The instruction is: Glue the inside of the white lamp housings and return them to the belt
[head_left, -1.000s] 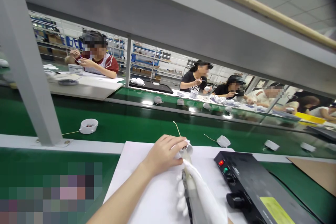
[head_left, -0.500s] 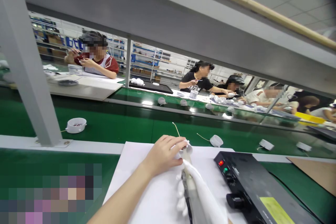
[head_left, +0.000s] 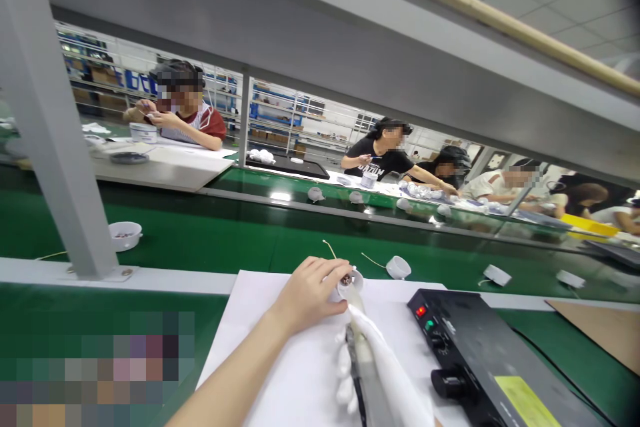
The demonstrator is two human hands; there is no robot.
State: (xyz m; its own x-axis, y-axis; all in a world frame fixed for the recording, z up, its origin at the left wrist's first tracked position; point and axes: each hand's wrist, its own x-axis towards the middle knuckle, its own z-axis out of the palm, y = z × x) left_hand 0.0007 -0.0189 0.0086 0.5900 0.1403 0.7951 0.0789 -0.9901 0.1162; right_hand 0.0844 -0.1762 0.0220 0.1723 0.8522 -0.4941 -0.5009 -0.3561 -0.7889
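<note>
just a left hand (head_left: 307,297) around a white cup (head_left: 349,287)

We can read almost nothing here. At about one o'clock, beyond the conveyor, white capitals cross the chest of a co-worker's black T-shirt (head_left: 379,163), but we cannot make out the word. At about four o'clock, a yellow label (head_left: 525,402) sits on a black control box (head_left: 463,347), its print too small for us to read. At about ten o'clock, a blue sign (head_left: 133,79) on the far shelving carries white lettering, too blurred to read.
</note>
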